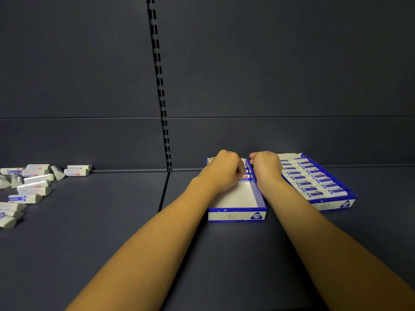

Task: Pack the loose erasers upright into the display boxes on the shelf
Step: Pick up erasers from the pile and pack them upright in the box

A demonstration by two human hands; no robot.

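Note:
A blue and white display box [237, 215] stands on the shelf in the middle, mostly bare inside, with a few erasers [246, 176] standing at its back right. My left hand [224, 169] reaches into the back of this box with curled fingers on those erasers. My right hand [266, 167] hovers over the box's right wall, fingers curled downward; what it holds is hidden. A second display box [332, 204] to the right is filled with rows of erasers. Several loose erasers [33, 184] lie scattered at the far left.
The dark shelf floor [112, 232] stretches between the loose pile and the boxes. A slotted upright [160, 86] runs down the dark back panel. A seam in the shelf lies just left of the middle box.

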